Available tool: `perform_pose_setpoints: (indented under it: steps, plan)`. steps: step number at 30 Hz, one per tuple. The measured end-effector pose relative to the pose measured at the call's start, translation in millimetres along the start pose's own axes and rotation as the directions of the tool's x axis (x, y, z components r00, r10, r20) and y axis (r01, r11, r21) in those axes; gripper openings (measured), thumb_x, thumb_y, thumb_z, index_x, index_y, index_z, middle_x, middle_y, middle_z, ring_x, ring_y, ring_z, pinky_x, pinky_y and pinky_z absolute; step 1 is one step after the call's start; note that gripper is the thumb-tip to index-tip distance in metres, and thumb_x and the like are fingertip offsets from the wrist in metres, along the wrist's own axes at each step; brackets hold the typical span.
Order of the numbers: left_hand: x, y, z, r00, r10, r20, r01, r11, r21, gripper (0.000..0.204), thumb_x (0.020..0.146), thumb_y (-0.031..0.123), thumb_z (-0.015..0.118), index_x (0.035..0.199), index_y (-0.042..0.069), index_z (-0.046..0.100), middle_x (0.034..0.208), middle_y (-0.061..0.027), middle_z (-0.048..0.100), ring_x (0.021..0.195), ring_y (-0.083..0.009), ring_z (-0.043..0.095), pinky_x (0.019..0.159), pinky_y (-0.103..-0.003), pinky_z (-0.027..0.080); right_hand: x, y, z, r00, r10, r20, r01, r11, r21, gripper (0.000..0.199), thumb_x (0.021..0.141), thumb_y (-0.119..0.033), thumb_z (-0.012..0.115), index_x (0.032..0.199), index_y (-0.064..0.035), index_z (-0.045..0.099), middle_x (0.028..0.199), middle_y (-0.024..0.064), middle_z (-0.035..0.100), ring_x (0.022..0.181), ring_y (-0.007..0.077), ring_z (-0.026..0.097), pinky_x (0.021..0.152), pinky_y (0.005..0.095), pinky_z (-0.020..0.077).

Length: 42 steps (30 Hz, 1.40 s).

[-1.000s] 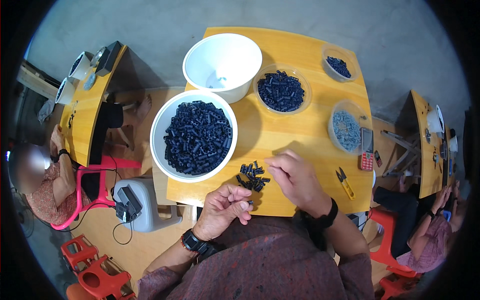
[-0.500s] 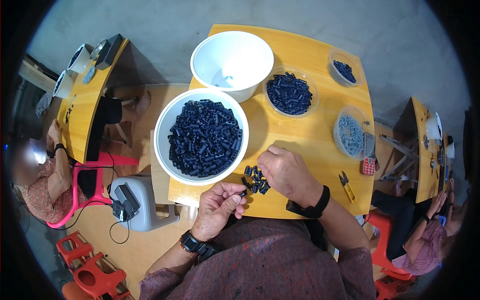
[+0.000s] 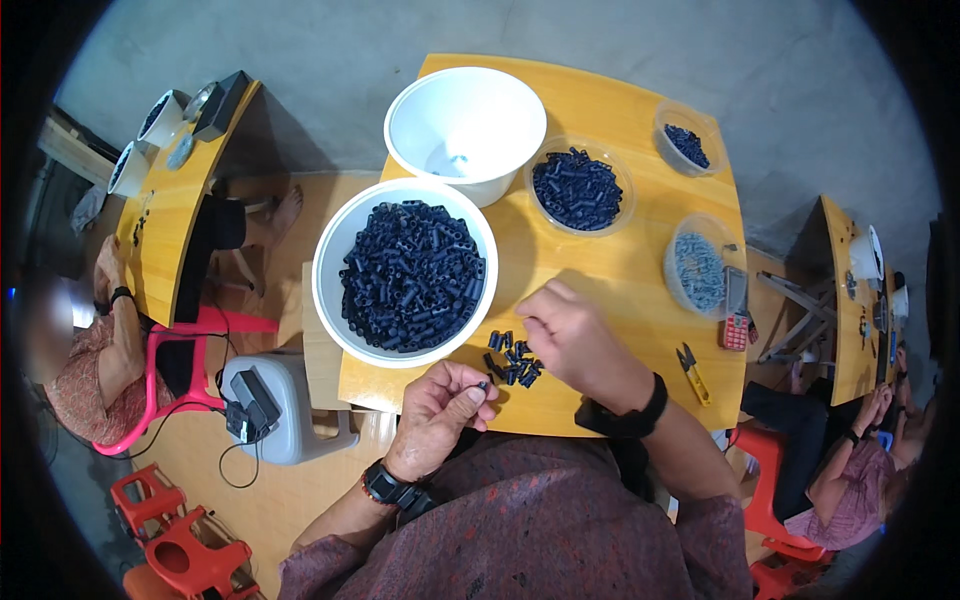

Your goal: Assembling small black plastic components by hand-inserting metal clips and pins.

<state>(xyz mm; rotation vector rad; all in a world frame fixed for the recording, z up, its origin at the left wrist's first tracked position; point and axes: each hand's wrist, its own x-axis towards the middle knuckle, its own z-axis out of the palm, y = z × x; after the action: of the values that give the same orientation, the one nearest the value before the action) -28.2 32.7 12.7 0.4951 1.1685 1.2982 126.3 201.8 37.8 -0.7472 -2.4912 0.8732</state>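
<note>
My left hand (image 3: 440,412) is closed at the table's front edge, pinching a small black plastic tube-shaped piece (image 3: 484,386) between thumb and forefinger. To its right, my right hand (image 3: 572,335) hovers over the tabletop with curled fingers; whatever they hold, if anything, is hidden. Between the hands lies a small loose pile of black plastic pieces (image 3: 520,372). Behind my left hand stands a white bucket (image 3: 322,262) heaped with similar black pieces.
A second white bucket (image 3: 410,95) stands farther back, beside a clear tub of dark pieces (image 3: 578,190). At right are another dark-filled tub (image 3: 686,146), a tub of grey pieces (image 3: 699,270), a red calculator (image 3: 735,330) and yellow thread snips (image 3: 697,383). People sit at side tables.
My right hand has turned slightly, its fingertips now more hidden behind the knuckles. My left hand keeps its pinch on the black piece in nearly the same place.
</note>
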Motion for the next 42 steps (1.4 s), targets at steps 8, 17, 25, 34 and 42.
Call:
perform_pose_setpoints:
  steps: [8, 17, 25, 34, 42]
  plan:
    - [7.2, 11.3, 19.7, 0.998, -0.043, 0.051, 0.045, 0.998, -0.044, 0.013, 0.099, 0.008, 0.061, 0.11, 0.001, 0.058, 0.097, -0.0078, 0.069, 0.076, -0.0123, 0.067, 0.067, -0.026, 0.057, -41.2, -15.2, 2.3, 0.961, 0.276, 0.021, -0.193, 0.613, 0.766, 0.012, 0.098, -0.006, 0.062, 0.106, 0.0023, 0.065, 0.09, 0.0043, 0.068, 0.08, 0.0073, 0.064, 0.07, 0.0256, 0.0536]
    - [9.5, 14.9, 31.2, 0.996, -0.035, 0.08, 0.038, 0.998, -0.042, 0.012, 0.099, 0.005, 0.06, 0.11, -0.001, 0.059, 0.098, -0.0093, 0.069, 0.078, -0.0132, 0.068, 0.068, -0.027, 0.059, -50.0, -29.2, 9.8, 0.944, 0.33, 0.024, -0.185, 0.465, 0.866, 0.007, 0.099, 0.0, 0.06, 0.103, 0.0035, 0.063, 0.088, 0.0065, 0.068, 0.076, 0.0101, 0.066, 0.07, 0.0245, 0.0559]
    - [8.4, 11.3, 29.3, 0.992, -0.076, 0.102, 0.089, 0.987, -0.132, 0.013, 0.1, 0.009, 0.061, 0.11, 0.001, 0.06, 0.095, -0.0095, 0.07, 0.076, -0.0151, 0.069, 0.065, -0.028, 0.057, -55.5, -22.6, 9.5, 0.966, 0.26, -0.002, -0.141, 0.53, 0.836, 0.008, 0.098, 0.002, 0.059, 0.105, 0.0031, 0.063, 0.091, 0.0074, 0.067, 0.081, 0.0119, 0.067, 0.072, 0.027, 0.0579]
    - [10.0, 12.6, 28.5, 0.988, -0.107, 0.115, 0.125, 0.978, -0.164, 0.012, 0.099, 0.009, 0.062, 0.108, 0.001, 0.062, 0.094, -0.0093, 0.07, 0.074, -0.014, 0.069, 0.065, -0.028, 0.057, -57.2, -19.6, 13.0, 0.971, 0.226, -0.078, -0.088, 0.641, 0.762, 0.008, 0.095, 0.003, 0.062, 0.103, 0.0019, 0.065, 0.093, 0.0081, 0.065, 0.082, 0.0134, 0.066, 0.071, 0.0264, 0.0567]
    - [8.5, 15.7, 36.1, 0.998, -0.066, 0.021, 0.067, 0.997, -0.042, 0.011, 0.097, 0.008, 0.065, 0.105, 0.001, 0.063, 0.092, -0.0078, 0.07, 0.072, -0.0124, 0.067, 0.062, -0.026, 0.057, -56.7, -18.9, 15.2, 0.967, 0.24, -0.088, -0.087, 0.633, 0.769, 0.008, 0.094, 0.004, 0.063, 0.102, 0.0024, 0.065, 0.094, 0.0083, 0.065, 0.083, 0.0131, 0.066, 0.071, 0.0263, 0.0563]
